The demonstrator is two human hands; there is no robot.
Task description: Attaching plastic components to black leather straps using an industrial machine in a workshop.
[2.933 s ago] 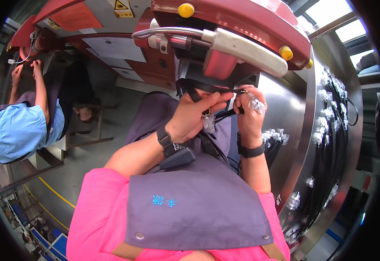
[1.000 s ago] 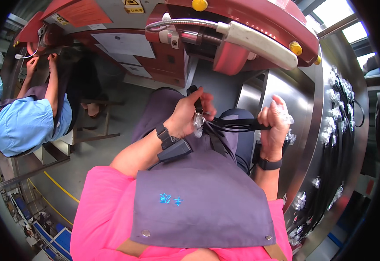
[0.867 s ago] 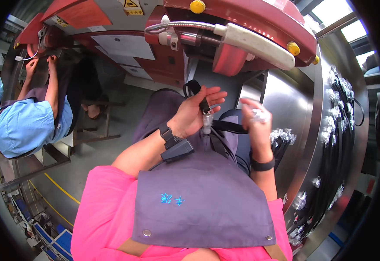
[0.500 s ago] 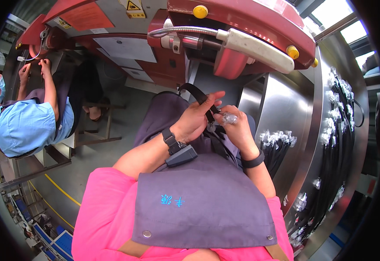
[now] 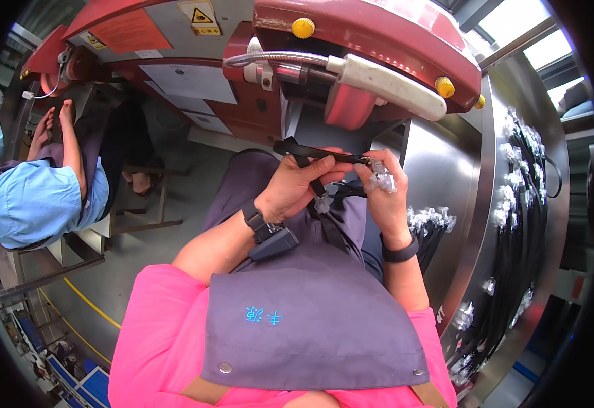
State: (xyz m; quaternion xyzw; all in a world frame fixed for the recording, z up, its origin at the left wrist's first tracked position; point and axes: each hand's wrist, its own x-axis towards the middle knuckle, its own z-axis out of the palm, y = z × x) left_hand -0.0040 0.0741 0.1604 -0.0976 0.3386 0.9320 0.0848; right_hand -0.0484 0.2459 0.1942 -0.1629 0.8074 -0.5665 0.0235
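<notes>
Holding a black strap in both hands, on the near side of a red machine: pressed between thumb and fingers in the left hand, pinched at the end in the right hand, beside a tuft of clear wrap. Hanging under the left palm, a second wrapped end; cannot tell whether part of the same strap. Wearing an apron with blue stitched lettering, seen upside down. Facing, at far left, a yellow warning sign with a black triangle, an orange sheet and white pages, with print too small to read. Held just short of the wheel, with a gap between. Bounded on the right by the raised edge of a metal counter, with a strap bundle just beside the right wrist and more wrapped straps beyond. Opening to the left onto floor, as far as a co-worker in blue.
</notes>
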